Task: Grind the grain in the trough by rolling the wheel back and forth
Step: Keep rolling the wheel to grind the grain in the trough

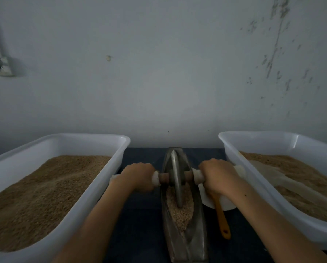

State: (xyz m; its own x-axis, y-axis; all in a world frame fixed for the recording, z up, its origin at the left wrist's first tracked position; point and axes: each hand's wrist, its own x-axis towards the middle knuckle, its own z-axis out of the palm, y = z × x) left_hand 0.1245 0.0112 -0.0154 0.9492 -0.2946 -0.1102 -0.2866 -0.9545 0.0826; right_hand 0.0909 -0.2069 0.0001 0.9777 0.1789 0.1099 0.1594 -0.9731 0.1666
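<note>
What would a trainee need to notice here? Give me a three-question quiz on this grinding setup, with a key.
1. True or false: both hands grip the axle, one on each side of the wheel.
2. Where does the grain lie in the trough? A) on the near side of the wheel B) only at the far tip C) nowhere
3. Name the thing with the orange handle and say where it lies.

Key:
1. True: the left hand and the right hand each hold a white-wrapped end.
2. A
3. It looks like a spoon or scoop, right of the trough, its head hidden under the right arm by a white bowl.
</note>
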